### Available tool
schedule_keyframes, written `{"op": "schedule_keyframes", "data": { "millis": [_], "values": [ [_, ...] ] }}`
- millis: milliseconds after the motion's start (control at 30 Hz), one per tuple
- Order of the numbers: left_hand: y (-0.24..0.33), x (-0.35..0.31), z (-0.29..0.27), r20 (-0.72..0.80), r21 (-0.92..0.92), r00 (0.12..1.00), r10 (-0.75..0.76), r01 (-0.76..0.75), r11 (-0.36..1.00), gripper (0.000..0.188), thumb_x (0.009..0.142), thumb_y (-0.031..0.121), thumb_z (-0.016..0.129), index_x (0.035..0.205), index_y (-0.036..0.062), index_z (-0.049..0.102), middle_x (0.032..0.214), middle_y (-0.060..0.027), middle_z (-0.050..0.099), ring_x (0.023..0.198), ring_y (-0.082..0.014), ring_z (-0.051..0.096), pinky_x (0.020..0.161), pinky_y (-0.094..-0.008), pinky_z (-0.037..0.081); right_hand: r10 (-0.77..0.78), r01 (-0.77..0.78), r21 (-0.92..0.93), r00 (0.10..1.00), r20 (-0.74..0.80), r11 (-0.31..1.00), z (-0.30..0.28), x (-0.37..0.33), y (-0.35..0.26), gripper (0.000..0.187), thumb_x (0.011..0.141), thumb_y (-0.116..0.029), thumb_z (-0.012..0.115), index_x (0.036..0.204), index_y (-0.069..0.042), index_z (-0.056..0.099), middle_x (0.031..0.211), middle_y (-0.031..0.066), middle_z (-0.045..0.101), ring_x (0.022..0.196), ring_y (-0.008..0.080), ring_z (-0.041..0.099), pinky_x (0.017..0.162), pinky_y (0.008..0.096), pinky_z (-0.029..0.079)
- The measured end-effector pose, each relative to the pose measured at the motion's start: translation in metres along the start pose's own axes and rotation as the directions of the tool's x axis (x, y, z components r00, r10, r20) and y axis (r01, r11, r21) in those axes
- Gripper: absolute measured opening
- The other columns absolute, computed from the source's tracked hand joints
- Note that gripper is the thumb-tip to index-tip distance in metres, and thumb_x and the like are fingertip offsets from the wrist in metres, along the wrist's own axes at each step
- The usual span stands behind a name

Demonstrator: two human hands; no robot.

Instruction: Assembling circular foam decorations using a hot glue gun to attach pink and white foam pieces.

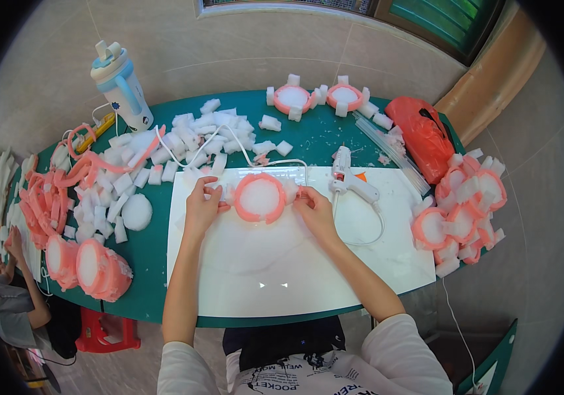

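A round white foam disc (259,197) with a pink foam ring (243,205) around it lies on the white board (242,263) in front of me. White foam blocks stick out from both sides of the ring. My left hand (204,205) pinches the foam block (229,193) on the left side. At the other side, my right hand (314,209) has its fingertips on the right foam block (290,189). Just right of that hand, a white glue gun (353,183) rests on the board, its cable curling toward me.
Loose white foam blocks (183,138) and pink foam strips (45,201) cover the table's left. Stacked pink-rimmed discs (103,268) stand nearer. Finished-looking ring pieces (460,220), a red plastic bag (415,135) and clear sticks (390,151) lie right. A bottle (124,92) stands back left; another person (15,303) sits left.
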State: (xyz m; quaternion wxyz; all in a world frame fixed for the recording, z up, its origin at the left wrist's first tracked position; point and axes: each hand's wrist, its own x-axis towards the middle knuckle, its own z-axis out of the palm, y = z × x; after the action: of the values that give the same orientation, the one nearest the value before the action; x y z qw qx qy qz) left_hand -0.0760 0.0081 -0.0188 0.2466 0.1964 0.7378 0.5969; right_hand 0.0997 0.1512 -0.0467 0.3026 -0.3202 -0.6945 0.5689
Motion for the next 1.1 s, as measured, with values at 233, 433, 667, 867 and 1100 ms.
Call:
{"op": "schedule_keyframes", "data": {
  "millis": [233, 433, 667, 867, 1100],
  "values": [
    [-0.007, 0.004, 0.0, -0.02, 0.134, 0.992, 0.121, -0.118, 0.984, 0.012, 0.081, 0.0, 0.052, 0.093, -0.0024, 0.054, 0.07, -0.0043, 0.048, 0.055, -0.0138, 0.06, 0.049, -0.0235, 0.051, 0.004, -0.004, -0.002, 1.0, 0.005, 1.0, 0.0, -0.001, -0.002, 0.029, 0.072, -0.005, 0.054, 0.1, 0.002, 0.056, 0.082, 0.0095, 0.063, 0.074, 0.0142, 0.059, 0.071, 0.0246, 0.045],
    [-0.008, 0.002, 0.003, -0.057, 0.153, 0.986, 0.159, -0.148, 0.977, 0.012, 0.085, 0.004, 0.047, 0.09, -0.0028, 0.055, 0.069, -0.0079, 0.053, 0.052, -0.013, 0.058, 0.046, -0.0236, 0.049, 0.064, -0.063, -0.013, 0.997, 0.047, 0.998, -0.001, -0.001, -0.003, 0.032, 0.075, -0.007, 0.055, 0.106, 0.0, 0.054, 0.085, 0.0023, 0.058, 0.077, 0.0082, 0.053, 0.07, 0.0205, 0.04],
    [0.005, -0.002, 0.007, -0.069, 0.102, 0.995, 0.076, -0.069, 0.992, 0.018, 0.087, 0.004, 0.039, 0.093, -0.0016, 0.055, 0.073, -0.0097, 0.056, 0.05, -0.0141, 0.058, 0.046, -0.0239, 0.049, 0.009, -0.009, 0.002, 1.0, 0.004, 1.0, 0.0, 0.0, 0.0, 0.029, 0.072, -0.005, 0.053, 0.1, 0.002, 0.057, 0.083, 0.0103, 0.063, 0.076, 0.015, 0.06, 0.072, 0.0249, 0.045],
    [-0.005, -0.002, 0.008, -0.153, 0.214, 0.923, 0.353, -0.318, 0.924, 0.02, 0.083, 0.0, 0.045, 0.1, -0.0004, 0.054, 0.079, -0.0102, 0.059, 0.052, -0.0156, 0.06, 0.046, -0.0241, 0.048, 0.008, -0.008, -0.007, 1.0, -0.001, 1.0, 0.001, -0.001, -0.004, 0.03, 0.072, -0.005, 0.053, 0.101, 0.002, 0.057, 0.083, 0.01, 0.063, 0.074, 0.0144, 0.059, 0.071, 0.0249, 0.045],
    [0.004, -0.005, 0.007, -0.038, 0.261, 0.982, 0.185, -0.169, 0.95, 0.016, 0.081, 0.001, 0.049, 0.092, -0.0038, 0.059, 0.066, -0.0092, 0.057, 0.05, -0.0139, 0.059, 0.046, -0.0239, 0.047, 0.017, -0.016, -0.016, 1.0, 0.007, 1.0, -0.001, 0.0, -0.002, 0.031, 0.072, -0.004, 0.053, 0.103, 0.002, 0.056, 0.084, 0.0098, 0.063, 0.075, 0.0142, 0.059, 0.072, 0.0249, 0.045]
  ]
}}
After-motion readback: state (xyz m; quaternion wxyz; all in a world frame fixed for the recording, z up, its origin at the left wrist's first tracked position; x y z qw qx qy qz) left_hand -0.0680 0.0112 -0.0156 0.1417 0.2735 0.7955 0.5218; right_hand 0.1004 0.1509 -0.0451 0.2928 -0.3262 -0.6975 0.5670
